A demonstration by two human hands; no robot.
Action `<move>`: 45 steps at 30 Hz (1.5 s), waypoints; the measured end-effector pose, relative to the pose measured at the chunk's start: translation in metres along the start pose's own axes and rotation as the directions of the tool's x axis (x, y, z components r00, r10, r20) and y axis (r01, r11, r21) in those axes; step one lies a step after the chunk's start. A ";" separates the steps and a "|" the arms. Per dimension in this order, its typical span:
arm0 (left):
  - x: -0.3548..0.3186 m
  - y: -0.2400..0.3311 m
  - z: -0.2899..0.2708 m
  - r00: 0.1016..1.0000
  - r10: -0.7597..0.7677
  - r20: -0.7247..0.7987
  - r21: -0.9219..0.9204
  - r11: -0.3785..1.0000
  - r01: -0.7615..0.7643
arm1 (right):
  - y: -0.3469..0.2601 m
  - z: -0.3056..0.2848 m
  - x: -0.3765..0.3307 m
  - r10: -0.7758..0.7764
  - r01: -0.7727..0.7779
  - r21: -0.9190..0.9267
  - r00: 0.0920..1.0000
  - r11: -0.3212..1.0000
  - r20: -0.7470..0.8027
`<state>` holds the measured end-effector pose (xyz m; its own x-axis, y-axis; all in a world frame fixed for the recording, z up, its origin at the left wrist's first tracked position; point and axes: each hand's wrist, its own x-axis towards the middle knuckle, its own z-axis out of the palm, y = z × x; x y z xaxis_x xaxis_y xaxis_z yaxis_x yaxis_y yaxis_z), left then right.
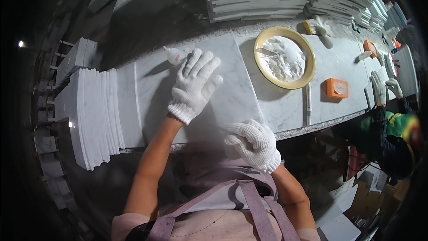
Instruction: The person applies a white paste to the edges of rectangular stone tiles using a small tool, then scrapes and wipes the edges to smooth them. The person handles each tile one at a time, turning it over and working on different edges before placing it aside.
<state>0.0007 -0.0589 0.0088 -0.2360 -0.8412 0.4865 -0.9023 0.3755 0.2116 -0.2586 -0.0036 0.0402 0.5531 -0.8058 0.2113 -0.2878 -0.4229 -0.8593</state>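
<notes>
Head view: left hand point(194, 85) flat, fingers spread wide on marble slab point(232, 93); right hand point(255, 143) curled at slab's near edge, grip unclear; yellow-rimmed bowl point(307, 69) beyond right hand.

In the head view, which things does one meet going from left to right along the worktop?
Stack of marble tiles → small glue bottle → left hand → yellow-rimmed bowl of white paste → orange block → co-worker's gloved hands.
</notes>
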 end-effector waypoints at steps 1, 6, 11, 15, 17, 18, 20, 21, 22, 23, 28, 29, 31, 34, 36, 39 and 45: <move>-0.002 -0.001 0.000 1.000 -0.013 -0.012 -0.083 0.996 0.012 | 0.001 0.000 0.000 -0.023 0.023 0.015 1.000 1.000 -0.008; 0.000 -0.002 -0.001 0.984 -0.173 -0.040 -0.021 0.985 0.172 | 0.008 0.004 0.002 -0.020 0.020 -0.011 0.999 1.000 0.035; 0.021 0.002 0.023 0.997 0.068 -0.022 0.055 0.996 -0.066 | 0.008 0.000 -0.008 -0.026 0.027 0.067 1.000 0.997 -0.017; 0.035 -0.016 0.058 0.994 0.074 0.086 0.211 0.973 -0.090 | 0.004 -0.001 -0.008 0.040 -0.039 0.110 0.999 0.993 -0.012; 0.050 -0.036 0.067 0.977 0.134 0.167 0.313 0.932 -0.181 | 0.004 0.000 -0.008 0.028 -0.025 0.082 0.999 0.996 -0.034; 0.059 -0.046 0.067 0.970 0.165 0.178 0.360 0.907 -0.221 | 0.005 0.001 -0.008 0.037 -0.036 0.059 0.999 0.998 -0.019; 0.078 -0.059 0.056 0.959 -0.214 0.186 0.287 0.945 0.155 | 0.006 0.002 -0.010 -0.003 0.009 0.082 0.997 0.997 -0.080; 0.083 -0.056 0.052 0.978 -0.194 0.076 0.247 0.954 0.170 | 0.008 0.002 -0.012 -0.024 0.032 0.085 0.995 0.996 -0.097; 0.086 -0.050 0.044 0.953 -0.300 -0.039 0.222 0.928 0.301 | 0.009 0.004 -0.011 -0.053 0.061 0.086 0.994 0.994 -0.098; 0.084 -0.037 0.037 0.982 -0.119 -0.149 0.143 0.980 0.140 | 0.010 0.004 -0.012 -0.040 0.050 0.111 0.995 0.993 -0.093; 0.048 0.048 0.033 0.962 0.259 0.083 -0.123 0.961 -0.248 | 0.008 0.006 -0.005 -0.103 0.108 0.030 0.985 0.994 -0.141; 0.054 0.048 0.034 0.956 0.264 0.127 0.027 0.963 -0.269 | 0.007 0.004 -0.005 -0.131 0.130 -0.015 0.980 0.991 -0.148; 0.079 0.027 0.027 0.971 0.105 0.217 0.288 0.943 -0.166 | 0.005 0.003 -0.005 -0.110 0.112 0.009 0.981 0.994 -0.157; 0.112 -0.010 0.012 0.980 -0.156 -0.120 0.473 0.859 0.195 | 0.004 0.005 -0.009 -0.075 0.071 -0.034 0.988 0.997 -0.132; 0.111 -0.006 0.013 0.969 -0.130 -0.209 0.309 0.932 0.191 | 0.005 0.008 -0.010 -0.107 0.100 -0.046 0.977 0.994 -0.185; 0.094 0.024 0.026 0.856 0.411 -0.314 0.272 0.903 -0.334 | 0.009 0.010 -0.009 -0.090 0.091 -0.008 0.969 0.996 -0.228; 0.115 -0.029 0.013 0.981 -0.191 0.024 0.572 0.808 0.143 | 0.002 0.007 -0.010 -0.155 0.166 -0.001 0.920 0.986 -0.359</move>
<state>-0.0050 -0.1718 0.0475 -0.0685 -0.9066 0.4164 -0.9688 -0.0392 -0.2448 -0.2589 0.0066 0.0328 0.2730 -0.8248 0.4951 -0.1925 -0.5511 -0.8120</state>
